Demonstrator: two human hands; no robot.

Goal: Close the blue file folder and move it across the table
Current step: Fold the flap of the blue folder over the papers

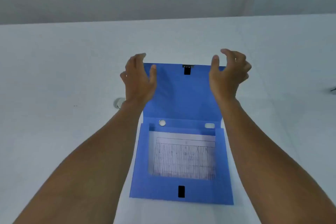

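The blue file folder (181,187) lay open on the white table (54,78), in the middle and near the person. Its flap (181,92) was raised toward the far side, with a black clasp (187,69) at its far edge and a black strap (181,191) on the near edge of the box. A ruled sheet of paper (183,158) lay inside. The left hand (139,78) was at the flap's far left corner, fingers curled and apart, thumb against the blue surface. The right hand (229,72) was at the far right corner, fingers spread and hooked, thumb at the edge. Whether either hand actually gripped the flap could not be told. A small round fitting (119,102) sat in the table left of the left wrist.
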